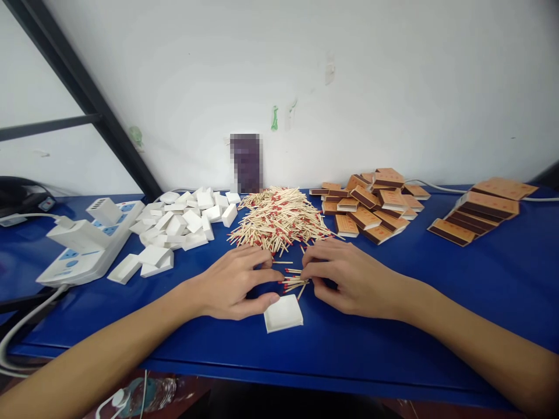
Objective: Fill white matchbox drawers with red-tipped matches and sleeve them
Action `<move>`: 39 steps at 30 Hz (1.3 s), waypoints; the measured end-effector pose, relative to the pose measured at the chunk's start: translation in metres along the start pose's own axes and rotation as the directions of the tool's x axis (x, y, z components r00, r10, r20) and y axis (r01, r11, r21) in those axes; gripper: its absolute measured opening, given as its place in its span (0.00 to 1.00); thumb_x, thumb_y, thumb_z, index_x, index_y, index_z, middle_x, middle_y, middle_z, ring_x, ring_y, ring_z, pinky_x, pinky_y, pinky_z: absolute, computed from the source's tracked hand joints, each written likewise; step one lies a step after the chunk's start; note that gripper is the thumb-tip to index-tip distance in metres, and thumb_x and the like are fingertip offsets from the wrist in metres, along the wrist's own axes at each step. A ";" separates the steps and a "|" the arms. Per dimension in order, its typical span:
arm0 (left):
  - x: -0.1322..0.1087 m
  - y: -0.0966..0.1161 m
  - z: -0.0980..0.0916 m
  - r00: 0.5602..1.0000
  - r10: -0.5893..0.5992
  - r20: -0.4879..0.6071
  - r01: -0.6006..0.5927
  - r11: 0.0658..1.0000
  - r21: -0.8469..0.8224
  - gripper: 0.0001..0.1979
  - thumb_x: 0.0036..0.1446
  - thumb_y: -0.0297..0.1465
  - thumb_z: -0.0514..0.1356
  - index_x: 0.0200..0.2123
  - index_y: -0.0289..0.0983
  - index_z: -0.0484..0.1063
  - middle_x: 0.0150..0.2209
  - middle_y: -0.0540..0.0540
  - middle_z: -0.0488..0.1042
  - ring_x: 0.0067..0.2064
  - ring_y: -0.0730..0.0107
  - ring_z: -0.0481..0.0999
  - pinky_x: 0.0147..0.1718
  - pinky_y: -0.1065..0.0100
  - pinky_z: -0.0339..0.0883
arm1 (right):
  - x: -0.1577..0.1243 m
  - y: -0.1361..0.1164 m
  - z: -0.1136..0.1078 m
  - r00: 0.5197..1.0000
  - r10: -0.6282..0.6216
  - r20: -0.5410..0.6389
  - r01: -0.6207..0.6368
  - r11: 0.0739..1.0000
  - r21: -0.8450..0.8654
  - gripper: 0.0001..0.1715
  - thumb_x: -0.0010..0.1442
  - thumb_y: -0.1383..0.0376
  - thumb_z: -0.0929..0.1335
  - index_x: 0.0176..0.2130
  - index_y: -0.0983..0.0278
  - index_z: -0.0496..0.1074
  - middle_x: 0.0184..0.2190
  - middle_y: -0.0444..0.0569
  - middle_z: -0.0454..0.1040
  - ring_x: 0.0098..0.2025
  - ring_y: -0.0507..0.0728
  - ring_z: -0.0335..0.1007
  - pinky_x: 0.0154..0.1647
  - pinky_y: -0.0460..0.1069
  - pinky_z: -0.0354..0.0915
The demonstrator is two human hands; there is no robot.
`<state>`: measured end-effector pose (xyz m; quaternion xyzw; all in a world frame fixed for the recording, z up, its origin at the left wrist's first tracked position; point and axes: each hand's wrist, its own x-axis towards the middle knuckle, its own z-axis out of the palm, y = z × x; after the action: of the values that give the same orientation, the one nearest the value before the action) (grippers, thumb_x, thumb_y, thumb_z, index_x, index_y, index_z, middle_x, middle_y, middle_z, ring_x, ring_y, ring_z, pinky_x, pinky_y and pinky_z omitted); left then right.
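A big heap of red-tipped matches [282,221] lies on the blue table against the wall. In front of it, several loose matches [293,280] lie between my two hands. My left hand [244,282] is beside them with thumb and forefinger apart, its thumb tip at the upper left corner of a white open tray [283,314]. My right hand [338,273] touches the right ends of the loose matches, its fingers curled and thumb apart from the forefinger. No match is plainly gripped in either hand. The inside of the tray shows no matches.
White trays [187,218] are piled at the left, near a power strip [94,247] with plugs and cables. Orange matchbox sleeves [379,203] lie at the right, with a leaning row of more sleeves [484,209] beyond. A blurred dark object [247,163] stands at the wall.
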<state>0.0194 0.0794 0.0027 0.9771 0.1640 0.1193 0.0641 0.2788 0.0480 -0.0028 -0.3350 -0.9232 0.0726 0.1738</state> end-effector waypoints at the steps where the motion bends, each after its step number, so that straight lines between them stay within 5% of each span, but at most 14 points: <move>1: 0.000 0.000 0.000 1.000 0.000 0.003 0.001 1.000 -0.006 0.19 0.68 0.39 0.51 0.50 0.36 0.75 0.38 0.43 0.71 0.39 0.60 0.71 0.40 0.59 0.65 | 0.000 -0.001 0.000 1.000 -0.003 -0.001 0.003 1.000 0.007 0.12 0.60 0.72 0.64 0.36 0.64 0.78 0.37 0.50 0.75 0.38 0.57 0.68 0.42 0.55 0.61; 33: -0.001 0.002 0.000 0.998 0.019 0.060 -0.014 0.997 -0.072 0.21 0.66 0.41 0.52 0.54 0.35 0.73 0.39 0.42 0.70 0.40 0.59 0.71 0.41 0.59 0.67 | 0.003 -0.014 -0.005 0.994 0.018 0.106 -0.010 0.997 -0.070 0.16 0.61 0.71 0.63 0.44 0.61 0.77 0.35 0.48 0.67 0.35 0.56 0.62 0.35 0.52 0.53; 39: -0.001 0.003 0.000 0.997 0.008 0.078 -0.003 0.997 -0.073 0.21 0.67 0.41 0.52 0.54 0.35 0.72 0.41 0.41 0.70 0.41 0.59 0.71 0.43 0.58 0.67 | 0.001 -0.009 -0.004 0.999 -0.016 0.032 0.017 0.999 -0.043 0.17 0.60 0.71 0.63 0.44 0.62 0.77 0.33 0.48 0.65 0.34 0.56 0.60 0.33 0.51 0.52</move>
<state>0.0197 0.0765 0.0035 0.9785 0.1542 0.0870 0.1059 0.2744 0.0417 0.0035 -0.3298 -0.9300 0.0564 0.1524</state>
